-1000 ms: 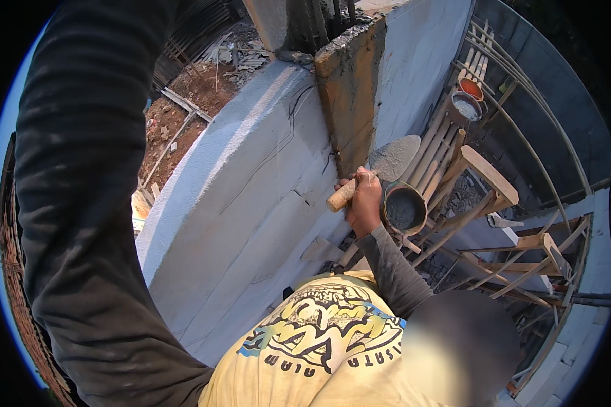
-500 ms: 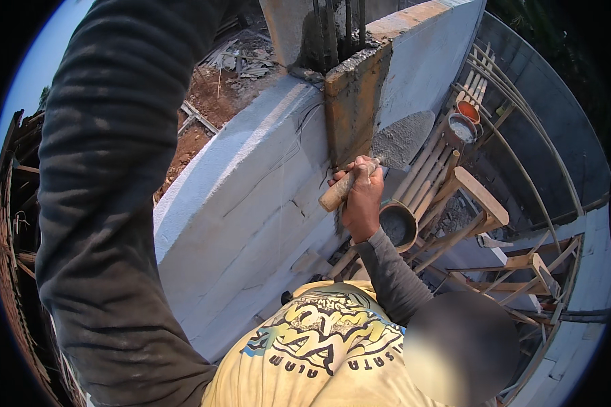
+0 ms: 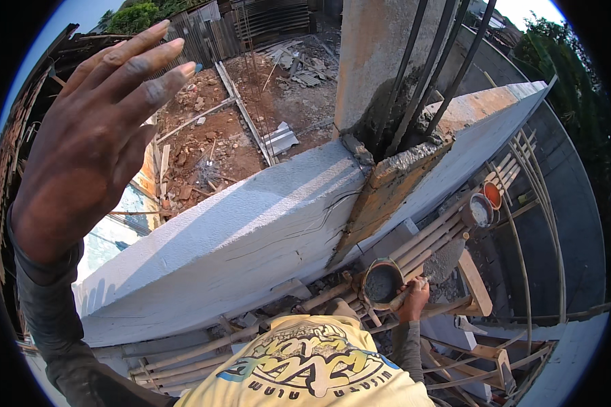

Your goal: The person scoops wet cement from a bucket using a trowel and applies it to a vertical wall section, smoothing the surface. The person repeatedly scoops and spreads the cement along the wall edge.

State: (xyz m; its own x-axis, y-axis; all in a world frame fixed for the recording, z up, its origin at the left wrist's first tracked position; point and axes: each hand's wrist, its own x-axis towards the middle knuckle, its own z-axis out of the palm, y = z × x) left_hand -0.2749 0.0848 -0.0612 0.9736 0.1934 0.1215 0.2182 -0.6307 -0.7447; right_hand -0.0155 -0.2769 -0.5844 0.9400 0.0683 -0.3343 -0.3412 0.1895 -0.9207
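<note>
My left hand (image 3: 91, 146) is raised at the left, fingers stretched out and holding nothing, above the near end of the pale block wall (image 3: 278, 247). Low on the right, my right hand (image 3: 414, 302) is closed round the handle of a trowel. The grey, mortar-smeared trowel blade (image 3: 447, 261) points away from me, over the bamboo poles. Just left of that hand stands a bucket (image 3: 366, 296) with grey mortar inside. A rusty-brown formwork board (image 3: 380, 200) is set against the wall face, with wet mortar along its top edge.
Several upright steel bars (image 3: 448, 74) rise beside a concrete column (image 3: 363, 61). Bamboo scaffold poles (image 3: 431, 244) run below the wall, bearing a grey-filled bucket (image 3: 480, 211) and an orange bucket (image 3: 492, 195). A wooden trestle (image 3: 475, 281) stands at right. Beyond the wall lies rubble-strewn red soil (image 3: 204, 129).
My right hand has moved down and away from the formwork board with the trowel, to beside the mortar bucket. My left hand has come into view, and the view has shifted.
</note>
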